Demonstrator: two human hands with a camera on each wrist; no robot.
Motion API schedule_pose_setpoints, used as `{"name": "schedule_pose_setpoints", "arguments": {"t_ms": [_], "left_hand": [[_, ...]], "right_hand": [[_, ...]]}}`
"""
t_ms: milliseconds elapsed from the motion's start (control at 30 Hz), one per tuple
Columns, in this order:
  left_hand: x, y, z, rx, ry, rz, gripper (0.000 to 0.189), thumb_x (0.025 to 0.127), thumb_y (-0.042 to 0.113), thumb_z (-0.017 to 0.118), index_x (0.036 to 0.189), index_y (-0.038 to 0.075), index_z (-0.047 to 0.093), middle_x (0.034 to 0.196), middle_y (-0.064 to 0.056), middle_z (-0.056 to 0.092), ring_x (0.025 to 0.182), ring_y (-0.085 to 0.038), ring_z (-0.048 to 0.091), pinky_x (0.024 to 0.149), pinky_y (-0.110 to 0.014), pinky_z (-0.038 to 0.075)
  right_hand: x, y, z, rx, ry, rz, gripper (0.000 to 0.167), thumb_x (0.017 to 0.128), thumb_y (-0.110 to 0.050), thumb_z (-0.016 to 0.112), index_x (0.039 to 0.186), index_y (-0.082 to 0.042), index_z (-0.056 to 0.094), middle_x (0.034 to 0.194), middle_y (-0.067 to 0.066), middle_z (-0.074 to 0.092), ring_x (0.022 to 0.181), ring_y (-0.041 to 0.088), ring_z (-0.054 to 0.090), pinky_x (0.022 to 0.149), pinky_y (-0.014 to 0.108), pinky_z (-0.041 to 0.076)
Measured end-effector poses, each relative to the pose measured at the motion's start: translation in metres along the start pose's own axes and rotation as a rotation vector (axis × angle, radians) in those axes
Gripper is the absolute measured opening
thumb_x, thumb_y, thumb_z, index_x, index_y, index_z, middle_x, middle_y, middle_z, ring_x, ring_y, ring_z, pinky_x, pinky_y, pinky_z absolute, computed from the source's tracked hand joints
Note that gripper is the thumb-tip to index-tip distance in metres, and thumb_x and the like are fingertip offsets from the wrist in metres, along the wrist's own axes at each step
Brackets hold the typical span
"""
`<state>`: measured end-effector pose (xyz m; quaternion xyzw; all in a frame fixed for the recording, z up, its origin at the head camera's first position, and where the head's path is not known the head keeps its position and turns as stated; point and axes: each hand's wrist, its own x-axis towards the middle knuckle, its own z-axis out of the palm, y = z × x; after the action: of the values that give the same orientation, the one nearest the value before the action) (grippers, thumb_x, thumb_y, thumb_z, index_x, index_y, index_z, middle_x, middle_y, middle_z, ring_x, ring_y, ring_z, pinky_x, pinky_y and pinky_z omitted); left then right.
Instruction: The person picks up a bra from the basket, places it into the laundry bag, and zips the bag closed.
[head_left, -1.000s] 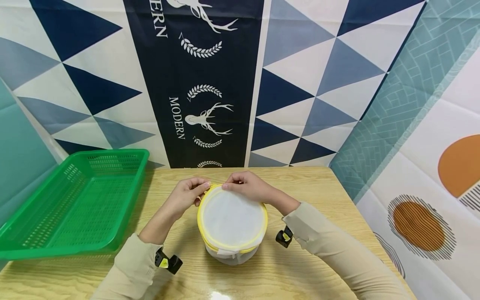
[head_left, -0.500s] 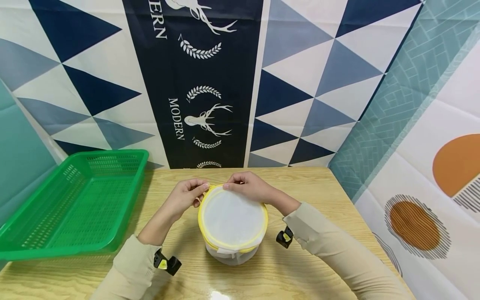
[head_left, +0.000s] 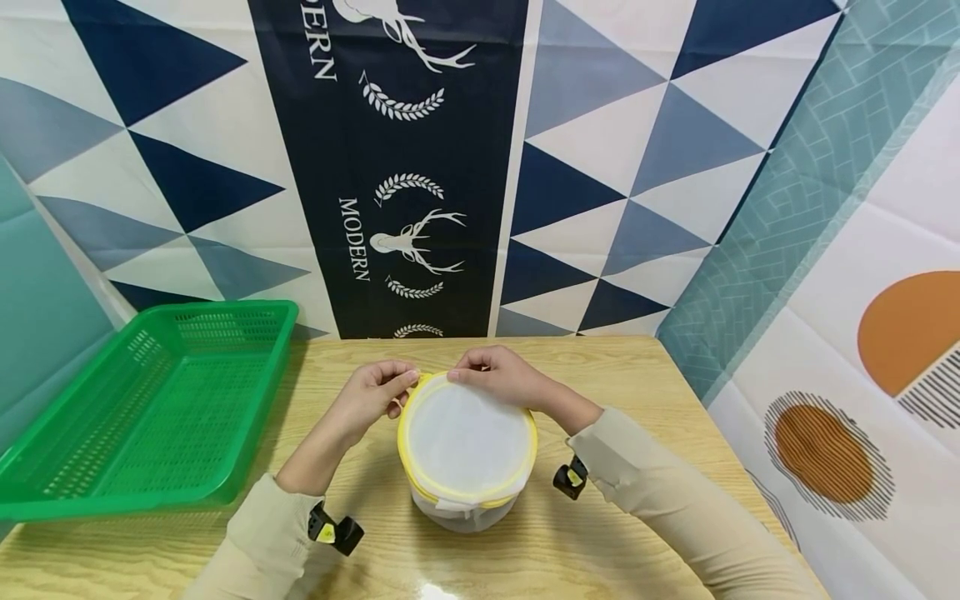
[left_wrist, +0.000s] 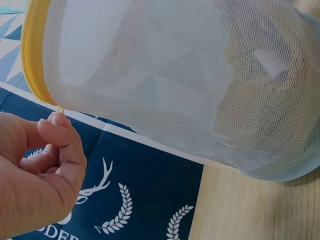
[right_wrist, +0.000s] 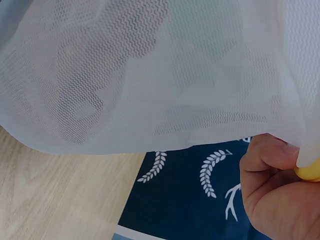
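A round white mesh laundry bag (head_left: 468, 437) stands upright on the table, its top rim edged by a yellow zipper (left_wrist: 34, 55). My left hand (head_left: 372, 396) is at the bag's far left rim. Its thumb and forefinger pinch the small zipper pull (left_wrist: 60, 109), which shows just above the fingertips in the left wrist view. With thumb and curled fingers, my right hand (head_left: 498, 375) grips the far rim, a short way right of the left hand. In the right wrist view, the yellow edge (right_wrist: 311, 171) lies by that hand. Blurred contents show through the mesh.
A green plastic basket (head_left: 258, 417) with perforated sides stands on the left of the wooden table (head_left: 622, 517). Patterned cloth (head_left: 420, 275) hangs behind the table's far edge, and more covers the right side. Each wrist carries a small black camera (head_left: 347, 533).
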<state>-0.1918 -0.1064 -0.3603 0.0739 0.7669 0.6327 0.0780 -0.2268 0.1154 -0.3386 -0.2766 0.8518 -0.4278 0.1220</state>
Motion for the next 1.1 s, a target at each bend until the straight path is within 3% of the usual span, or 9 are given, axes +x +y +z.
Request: {"name": "schedule_pose_setpoints", "arguments": {"t_ms": [767, 1100], "left_hand": [[0.0003, -0.0027, -0.0001, -0.016, -0.003, -0.016, 0.031, 0.098, 0.015, 0.049, 0.115, -0.009, 0.055, 0.089, -0.001, 0.055, 0.066, -0.009, 0.049, 0.052, -0.016, 0.041], [0.0024, -0.0016, 0.0002, -0.035, -0.003, -0.026, 0.029, 0.098, 0.015, 0.049, 0.116, -0.008, 0.056, 0.089, -0.002, 0.054, 0.067, -0.009, 0.048, 0.053, -0.016, 0.041]], "right_hand": [[-0.0021, 0.0030, -0.0014, -0.021, 0.041, 0.031, 0.021, 0.093, -0.031, 0.058, 0.091, -0.013, 0.069, 0.089, 0.003, 0.062, 0.072, 0.012, 0.053, 0.060, 0.024, 0.048], [-0.0009, 0.0038, -0.0007, -0.006, 0.089, 0.023, 0.024, 0.091, -0.030, 0.060, 0.101, -0.010, 0.067, 0.086, 0.004, 0.060, 0.073, 0.012, 0.050, 0.062, 0.024, 0.046]]}}
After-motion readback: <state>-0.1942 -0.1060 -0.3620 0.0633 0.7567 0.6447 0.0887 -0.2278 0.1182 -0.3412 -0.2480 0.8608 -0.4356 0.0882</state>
